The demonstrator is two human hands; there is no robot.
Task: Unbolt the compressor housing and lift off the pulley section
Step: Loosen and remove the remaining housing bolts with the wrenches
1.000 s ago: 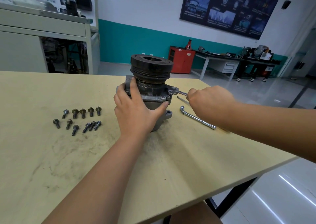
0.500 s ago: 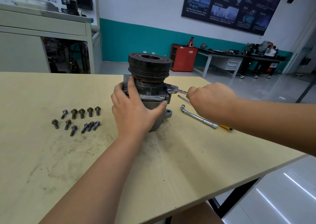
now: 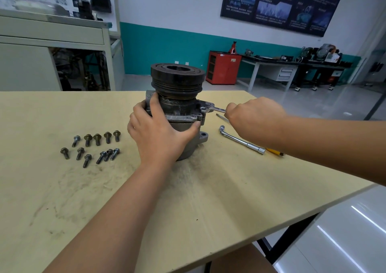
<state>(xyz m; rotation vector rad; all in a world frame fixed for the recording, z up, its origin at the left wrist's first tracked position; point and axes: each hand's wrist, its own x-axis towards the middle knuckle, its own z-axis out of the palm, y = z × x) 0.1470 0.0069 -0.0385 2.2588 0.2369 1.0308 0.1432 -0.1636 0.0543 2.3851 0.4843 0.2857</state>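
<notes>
- Your left hand point(image 3: 158, 135) wraps the compressor housing point(image 3: 181, 116), fingers spread over its 9 o'clock side and thumb pressed against the flange near 4 o'clock. Bear down into the table point(image 3: 62, 189) so the body cannot turn as you pull.
- Your right hand point(image 3: 254, 118) is curled in a fist round the shank of the ring spanner point(image 3: 216, 110), which reaches in from 3 o'clock.
- The spanner's ring sits on a flange bolt point(image 3: 203, 109) at the housing's 2 o'clock edge, and I judge this is the one you are loosening. Seat the ring fully and level, then pull in short, steady arcs.
- The compressor stands upright near the table's middle with the dark pulley section point(image 3: 177, 80) on top, not yet lifted. A second bolt head point(image 3: 194, 116) shows on the flange at 5 o'clock, so more likely remain.
- Loose bolts point(image 3: 88, 139) lie grouped at 9 o'clock, well apart from the housing. Add the next one there.
- An L-shaped socket wrench point(image 3: 240, 140) lies at 4 o'clock beneath your right forearm, and a yellow-handled tool point(image 3: 274, 151) lies just beyond it.
</notes>
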